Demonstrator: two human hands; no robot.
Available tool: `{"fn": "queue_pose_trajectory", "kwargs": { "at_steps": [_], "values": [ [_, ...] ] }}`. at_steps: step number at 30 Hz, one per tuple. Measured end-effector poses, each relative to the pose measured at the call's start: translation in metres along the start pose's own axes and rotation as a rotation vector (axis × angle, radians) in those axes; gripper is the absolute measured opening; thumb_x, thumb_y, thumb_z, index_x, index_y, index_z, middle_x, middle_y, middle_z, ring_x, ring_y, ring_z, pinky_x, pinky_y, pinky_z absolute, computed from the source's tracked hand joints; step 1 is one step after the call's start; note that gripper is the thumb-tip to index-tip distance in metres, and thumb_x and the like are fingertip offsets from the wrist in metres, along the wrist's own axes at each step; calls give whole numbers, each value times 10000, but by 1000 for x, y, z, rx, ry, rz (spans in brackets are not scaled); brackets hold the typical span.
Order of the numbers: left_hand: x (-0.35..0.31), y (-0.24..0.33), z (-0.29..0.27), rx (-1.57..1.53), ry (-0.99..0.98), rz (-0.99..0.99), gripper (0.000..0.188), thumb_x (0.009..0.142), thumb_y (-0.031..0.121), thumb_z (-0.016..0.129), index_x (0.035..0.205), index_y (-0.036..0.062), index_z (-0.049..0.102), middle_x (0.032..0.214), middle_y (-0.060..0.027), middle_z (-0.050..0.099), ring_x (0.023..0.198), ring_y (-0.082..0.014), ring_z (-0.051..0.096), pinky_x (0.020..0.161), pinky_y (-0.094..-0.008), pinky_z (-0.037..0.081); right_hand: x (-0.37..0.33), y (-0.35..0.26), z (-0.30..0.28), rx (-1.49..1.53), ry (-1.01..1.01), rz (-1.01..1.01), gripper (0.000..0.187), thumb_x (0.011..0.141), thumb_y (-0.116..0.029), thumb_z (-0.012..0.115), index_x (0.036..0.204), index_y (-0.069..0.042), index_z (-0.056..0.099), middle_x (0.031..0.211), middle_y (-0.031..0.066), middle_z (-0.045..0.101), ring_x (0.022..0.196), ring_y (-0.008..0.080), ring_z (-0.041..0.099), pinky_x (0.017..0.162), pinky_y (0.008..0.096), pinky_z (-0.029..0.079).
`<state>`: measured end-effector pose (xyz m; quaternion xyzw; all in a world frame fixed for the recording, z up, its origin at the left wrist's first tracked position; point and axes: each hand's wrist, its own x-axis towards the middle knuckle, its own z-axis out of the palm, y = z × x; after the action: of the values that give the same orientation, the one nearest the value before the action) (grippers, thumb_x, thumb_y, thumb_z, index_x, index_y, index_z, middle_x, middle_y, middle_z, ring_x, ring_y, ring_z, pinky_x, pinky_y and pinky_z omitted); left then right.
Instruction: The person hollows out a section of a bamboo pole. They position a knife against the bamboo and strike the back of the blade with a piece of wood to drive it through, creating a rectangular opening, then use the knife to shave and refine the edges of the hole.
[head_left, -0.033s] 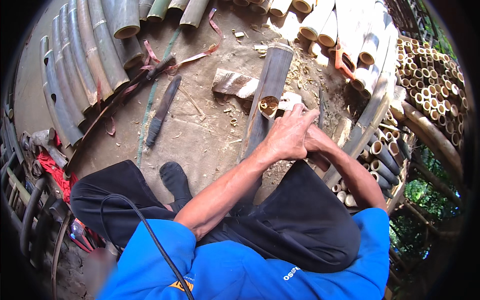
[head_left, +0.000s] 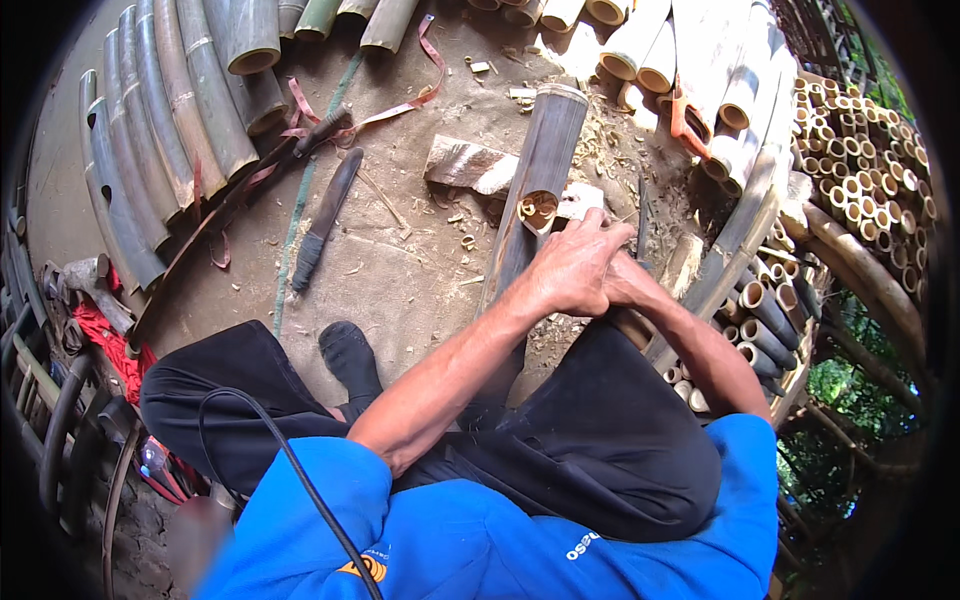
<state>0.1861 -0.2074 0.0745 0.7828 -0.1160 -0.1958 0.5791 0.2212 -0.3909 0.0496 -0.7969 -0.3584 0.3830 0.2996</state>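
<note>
A dark bamboo tube (head_left: 555, 130) with a notch cut in its side lies across a pale wood block (head_left: 455, 163), its lower end running toward my legs. Beside the notch, my left hand (head_left: 568, 272) is closed and laps over my right hand (head_left: 622, 280). The right hand's fingers are mostly hidden under the left. A thin tip pokes out by the left fingertips; what it belongs to I cannot make out. Just beyond the hands is a narrow dark blade-like piece (head_left: 643, 215).
A long knife with a wrapped handle (head_left: 325, 225) lies to the left, near a teal cord (head_left: 293, 235) and a reddish tape (head_left: 425, 92). Bamboo poles (head_left: 150, 130) line the far left. An orange-handled tool (head_left: 686, 125) leans among poles; cut tubes (head_left: 865, 185) are stacked right.
Both hands have shifted very slightly, staying together beside the notch. The bamboo tube and everything around it look the same.
</note>
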Motion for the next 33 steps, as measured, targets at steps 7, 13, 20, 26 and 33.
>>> {"fn": "queue_pose_trajectory", "kwargs": {
  "at_steps": [7, 13, 20, 26, 33],
  "values": [
    [-60, 8, -48, 76, 276, 21, 1032, 653, 75, 720, 1602, 91, 313, 1573, -260, 348, 1405, -506, 424, 1159, -525, 411, 41, -91, 67, 1277, 542, 500, 323, 1081, -275, 513, 1299, -44, 570, 1192, 93, 653, 1053, 252, 673, 885, 360, 580],
    [-165, 6, -51, 597, 162, -429, 381, 769, -4, 620, 1140, 9, 538, 1019, -223, 616, 931, -390, 657, 778, -537, 513, 23, -101, 90, 1695, 338, 382, 289, 1124, -305, 452, 1169, -55, 590, 1139, 72, 659, 1004, 192, 660, 926, 422, 576],
    [-53, 38, -144, 1157, -2, -161, 59, 759, 77, 680, 802, 60, 643, 747, -131, 656, 774, -327, 680, 731, -445, 496, 76, -94, 78, 2444, 183, 92, 344, 1091, -239, 534, 1322, 14, 567, 1280, 212, 649, 1098, 313, 692, 1007, 458, 592],
    [5, 13, -192, 991, -476, -599, 271, 563, 135, 790, 822, 55, 770, 796, -186, 744, 800, -363, 745, 720, -461, 592, 105, -96, 57, 2414, 366, 417, 303, 1052, -180, 561, 1193, 87, 586, 1161, 247, 678, 1062, 358, 713, 996, 482, 608],
    [-102, -48, -93, 180, -287, -827, 337, 633, 175, 900, 831, -25, 716, 708, -171, 702, 675, -256, 704, 682, -413, 555, 69, -65, 59, 1724, 120, 735, 319, 1008, -202, 604, 1096, 104, 598, 1009, 255, 696, 776, 349, 761, 713, 445, 677]
  ]
}}
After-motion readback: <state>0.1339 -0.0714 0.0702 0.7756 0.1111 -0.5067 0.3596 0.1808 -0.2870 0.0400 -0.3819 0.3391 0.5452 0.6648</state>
